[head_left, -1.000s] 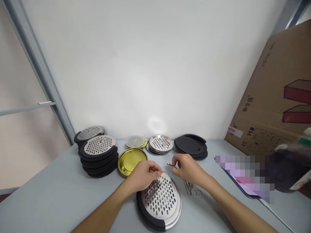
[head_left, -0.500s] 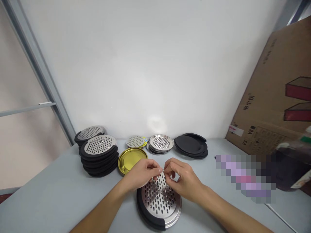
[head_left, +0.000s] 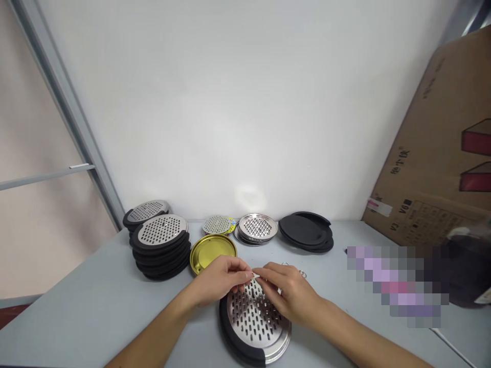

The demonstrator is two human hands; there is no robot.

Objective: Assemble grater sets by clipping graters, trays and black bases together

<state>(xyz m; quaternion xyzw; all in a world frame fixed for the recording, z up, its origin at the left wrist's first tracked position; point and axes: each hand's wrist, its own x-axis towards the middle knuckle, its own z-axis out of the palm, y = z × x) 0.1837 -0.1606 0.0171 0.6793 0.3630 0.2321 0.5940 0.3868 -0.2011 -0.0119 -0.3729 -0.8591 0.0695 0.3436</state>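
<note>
My left hand (head_left: 224, 278) and my right hand (head_left: 288, 292) meet fingertip to fingertip above a round metal grater (head_left: 256, 319). Both are closed in a pinch. Between them is a tiny whitish piece (head_left: 255, 276), too small to name. The grater lies flat on the table, with a black rim (head_left: 241, 342) around its left and front side. Just behind my left hand is a shallow gold lid-like dish (head_left: 215, 248), partly covered by that hand. Small metal rings (head_left: 303, 274) show behind my right hand.
On the left stand stacks of black-rimmed graters (head_left: 161, 255). Along the wall lie a perforated disc (head_left: 217, 225), metal grater plates (head_left: 258, 227) and black round holders (head_left: 305, 230). A cardboard box (head_left: 429, 153) and a dark container (head_left: 460, 271) are at right, near a blurred patch.
My right fingers have straightened and come closer to my left fingertips; the whitish piece shows more clearly. Small rings behind my right hand have come into view. The whole scene has shifted slightly right.
</note>
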